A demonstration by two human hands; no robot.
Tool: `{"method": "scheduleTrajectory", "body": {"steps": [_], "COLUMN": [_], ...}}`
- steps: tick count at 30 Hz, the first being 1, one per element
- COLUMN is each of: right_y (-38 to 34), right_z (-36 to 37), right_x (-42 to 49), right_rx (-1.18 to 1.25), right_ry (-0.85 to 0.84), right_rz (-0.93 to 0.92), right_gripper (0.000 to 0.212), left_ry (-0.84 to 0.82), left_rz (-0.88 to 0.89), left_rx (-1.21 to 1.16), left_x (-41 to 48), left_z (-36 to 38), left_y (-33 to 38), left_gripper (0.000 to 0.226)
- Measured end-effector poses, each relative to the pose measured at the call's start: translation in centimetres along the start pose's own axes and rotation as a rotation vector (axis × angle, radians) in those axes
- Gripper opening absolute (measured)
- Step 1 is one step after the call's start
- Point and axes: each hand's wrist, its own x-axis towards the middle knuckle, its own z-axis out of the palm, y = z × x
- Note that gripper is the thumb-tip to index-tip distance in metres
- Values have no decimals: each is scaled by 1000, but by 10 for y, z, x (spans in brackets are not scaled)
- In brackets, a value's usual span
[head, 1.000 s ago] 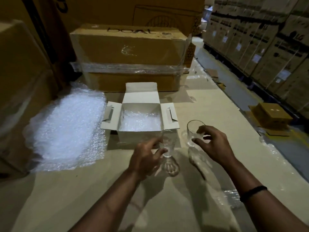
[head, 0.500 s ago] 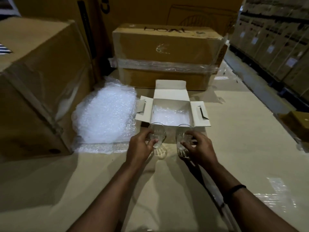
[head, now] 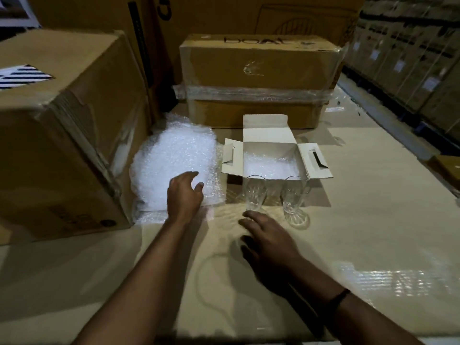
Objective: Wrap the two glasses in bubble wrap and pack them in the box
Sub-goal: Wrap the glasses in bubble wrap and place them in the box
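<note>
Two clear cut-glass stemmed glasses stand upright side by side on the cardboard surface, the left glass (head: 254, 192) and the right glass (head: 294, 197), just in front of the small white box (head: 268, 130). The box is open, its flaps spread, with bubble wrap lining the bottom. A pile of bubble wrap (head: 174, 155) lies left of the box. My left hand (head: 184, 195) reaches over the near edge of that pile, fingers relaxed, holding nothing. My right hand (head: 266, 235) hovers low just in front of the left glass, fingers loose and empty.
A large brown carton (head: 62, 135) stands at the left, touching the bubble wrap pile. Two stacked cartons bound with plastic film (head: 256, 78) sit behind the white box. Stacks of cartons (head: 410, 46) line the aisle at the right.
Both hands have let go of the glasses, which now stand in front of the box. My left hand has moved left onto the bubble wrap; my right hand has drawn back.
</note>
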Motion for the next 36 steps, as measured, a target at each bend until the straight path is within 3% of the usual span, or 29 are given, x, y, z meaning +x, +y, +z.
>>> {"method": "scheduleTrajectory", "body": {"steps": [3, 5, 11, 14, 18, 25, 29, 36], "right_y": [-12, -10, -7, -3, -4, -16, -32, -28], "right_z": [25, 41, 70, 73, 72, 43, 40, 16], "right_x": [22, 34, 45, 45, 45, 54, 86, 59], "right_rx": [-7, -28, -49, -38, -13, 548, 819, 937], "right_ry": [-133, -171, -239, -223, -156, -46, -28, -9], "right_rz": [41, 42, 137, 143, 112, 406, 688, 731], "right_gripper": [51, 56, 69, 68, 54, 28, 50, 15], "left_ry": [-194, -224, -49, 127, 154, 38, -116, -226], "left_rz": [-24, -27, -104, 59, 192, 331, 479, 336], "left_rx": [378, 432, 208, 94, 2, -68, -25, -66], "left_x": [27, 38, 49, 41, -9, -104, -120, -123], "left_z": [-1, -1, -12, -21, -22, -24, -21, -28], "left_y": [-23, -30, -30, -25, -21, -31, -42, -37], "left_gripper": [52, 46, 19, 19, 12, 23, 15, 36]}}
